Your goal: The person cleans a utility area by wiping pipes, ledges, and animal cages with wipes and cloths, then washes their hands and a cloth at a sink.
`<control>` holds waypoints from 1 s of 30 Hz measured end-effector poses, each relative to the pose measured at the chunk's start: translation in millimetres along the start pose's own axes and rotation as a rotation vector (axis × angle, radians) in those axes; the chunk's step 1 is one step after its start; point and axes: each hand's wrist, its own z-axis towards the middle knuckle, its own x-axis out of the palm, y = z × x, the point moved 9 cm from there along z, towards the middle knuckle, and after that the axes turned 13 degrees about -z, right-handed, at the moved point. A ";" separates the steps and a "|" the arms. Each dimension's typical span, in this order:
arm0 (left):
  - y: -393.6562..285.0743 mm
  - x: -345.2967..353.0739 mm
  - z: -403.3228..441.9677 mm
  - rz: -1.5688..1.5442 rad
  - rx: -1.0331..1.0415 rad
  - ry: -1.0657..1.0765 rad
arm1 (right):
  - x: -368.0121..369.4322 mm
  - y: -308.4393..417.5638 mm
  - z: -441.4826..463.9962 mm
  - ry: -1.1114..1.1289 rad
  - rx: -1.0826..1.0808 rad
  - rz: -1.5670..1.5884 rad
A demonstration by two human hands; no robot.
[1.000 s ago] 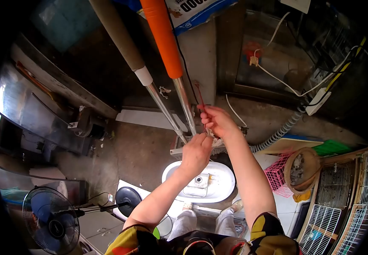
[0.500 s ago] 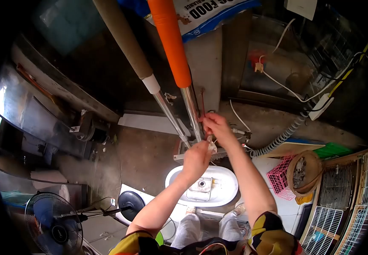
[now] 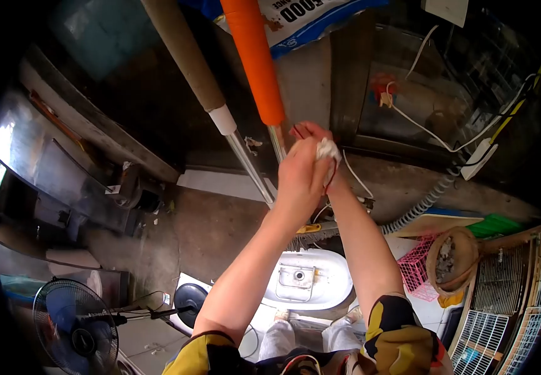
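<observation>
My left hand (image 3: 300, 167) is closed on a crumpled white cloth or tissue (image 3: 328, 156), which shows at its right side against my right wrist. Just beyond it, my right hand (image 3: 314, 130) is mostly covered; its curled fingers grip a thin red cord (image 3: 331, 176) that also hangs below the cloth. Close to the hands, on their left, stand two poles: one with an orange sleeve (image 3: 255, 62), one with a brown sleeve (image 3: 186, 56), both metal lower down. Below my forearms lies a white oval basin (image 3: 336, 275) with a drain hole.
A standing fan (image 3: 75, 334) is at the lower left. On the right are a pink wire basket (image 3: 415, 269), a round bowl (image 3: 451, 259) and wire cages (image 3: 480, 328). A coiled grey hose (image 3: 423, 197) and a power strip (image 3: 479, 159) lie along the wall.
Both hands have moved up, away from the basin. My left hand, with the white cloth, now overlaps my right hand and wrist. The view has shifted slightly.
</observation>
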 end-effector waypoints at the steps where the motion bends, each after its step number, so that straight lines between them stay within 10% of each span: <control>1: 15.2 4.5 1.4 -0.090 -0.127 -0.043 | -3.5 -8.9 1.6 -0.006 0.065 0.159; 5: 69.4 10.1 -79.2 -0.463 -0.497 -0.282 | -10.2 -17.8 -59.4 0.145 0.006 -0.416; 8: 68.5 12.1 -129.3 -0.582 -0.678 -0.265 | 8.9 20.1 -127.7 0.122 -0.508 -1.086; 10: 58.7 -4.4 -142.8 -0.553 -0.707 -0.271 | -4.1 -1.2 -151.4 0.351 -0.297 -1.190; 18: 75.1 -49.8 -212.1 -0.676 -0.897 -0.329 | -29.7 0.4 -280.9 0.077 0.465 -0.653; 20: 71.8 -58.6 -200.5 -0.561 -0.847 -0.317 | -20.2 19.9 -293.7 0.225 0.268 -0.999; 24: 84.6 -89.3 -212.8 -0.480 -0.919 -0.222 | -76.5 42.8 -333.9 -0.104 0.489 -0.767; 30: 82.8 -137.7 -237.2 -0.450 -0.960 -0.289 | -163.8 218.0 -378.9 -0.594 0.268 -1.068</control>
